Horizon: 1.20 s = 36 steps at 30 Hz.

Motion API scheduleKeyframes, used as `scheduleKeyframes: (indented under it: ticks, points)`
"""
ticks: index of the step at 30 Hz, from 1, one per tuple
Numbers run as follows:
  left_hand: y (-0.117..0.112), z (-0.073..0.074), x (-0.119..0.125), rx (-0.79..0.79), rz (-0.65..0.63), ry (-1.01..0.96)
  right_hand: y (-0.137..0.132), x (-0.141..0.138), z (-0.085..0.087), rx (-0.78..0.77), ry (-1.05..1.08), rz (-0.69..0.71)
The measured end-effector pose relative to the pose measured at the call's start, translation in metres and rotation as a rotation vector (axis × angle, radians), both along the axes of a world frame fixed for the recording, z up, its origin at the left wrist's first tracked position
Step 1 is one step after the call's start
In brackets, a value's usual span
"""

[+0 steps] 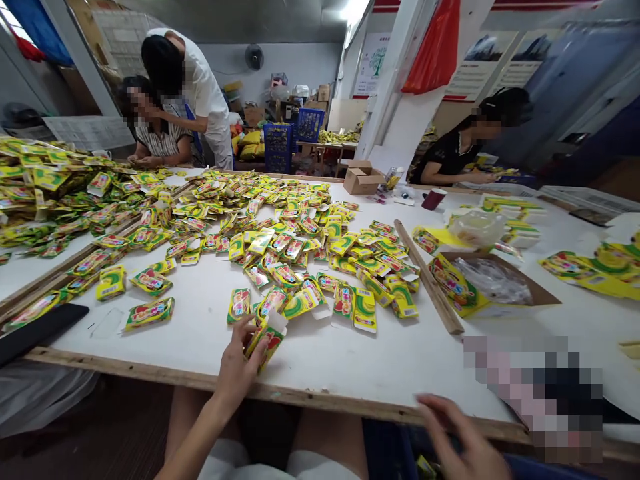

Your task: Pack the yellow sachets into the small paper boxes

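Note:
My left hand (239, 360) is closed around a small yellow and green carton (273, 340) near the table's front edge; its white end flap sticks up. Just beyond it, similar cartons (303, 301) lie loosely piled, some with their flaps open. My right hand (463, 437) is at the front edge on the right, fingers apart, with nothing seen in it. Below the edge beside that hand is a blue crate (387, 447), mostly hidden, with a yellow carton (426, 467) inside.
A wooden strip (427, 277) divides the white table (200, 333). Right of it stands an open printed box (493, 280) holding clear plastic. A dark flat object (43, 330) lies at left. Farther back are a cardboard box (363, 179), a dark red cup (433, 198) and several people.

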<state>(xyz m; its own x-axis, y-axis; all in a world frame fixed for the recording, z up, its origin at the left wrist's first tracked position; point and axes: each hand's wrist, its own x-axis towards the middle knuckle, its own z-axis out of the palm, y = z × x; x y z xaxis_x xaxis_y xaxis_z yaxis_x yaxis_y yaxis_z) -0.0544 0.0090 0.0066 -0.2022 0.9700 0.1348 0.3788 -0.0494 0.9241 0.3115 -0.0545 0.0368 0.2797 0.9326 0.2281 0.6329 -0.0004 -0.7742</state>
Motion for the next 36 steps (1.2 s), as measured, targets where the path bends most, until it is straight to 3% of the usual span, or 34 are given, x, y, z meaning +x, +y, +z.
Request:
scheduleKeyframes:
  ticks: [4,7,13,21,24,28,31,36]
  points:
    - [-0.009,0.006,0.034,0.115,-0.133,-0.213,0.030,-0.122,-0.004,-0.007,0.278,0.308]
    - [-0.011,0.003,0.051,0.115,-0.260,-0.333,0.046,-0.158,-0.015,0.064,0.394,0.402]
    - [-0.006,-0.009,0.050,0.019,-0.318,-0.406,0.056,-0.151,-0.028,0.084,0.353,0.463]
    - [0.004,0.005,0.040,-0.004,-0.340,-0.408,0.078,-0.158,-0.002,0.070,0.214,0.601]
    - [0.009,0.005,0.041,0.045,-0.295,-0.427,0.083,-0.161,-0.003,0.106,0.203,0.590]
    - [0.013,0.001,0.044,0.065,-0.276,-0.492,0.084,-0.163,-0.017,0.102,0.328,0.475]
    - [0.012,0.001,0.044,0.074,-0.315,-0.401,0.083,-0.160,-0.023,0.072,0.323,0.498]
    - [0.010,0.012,0.045,0.154,-0.324,-0.196,0.080,-0.157,-0.017,0.100,0.303,0.566]
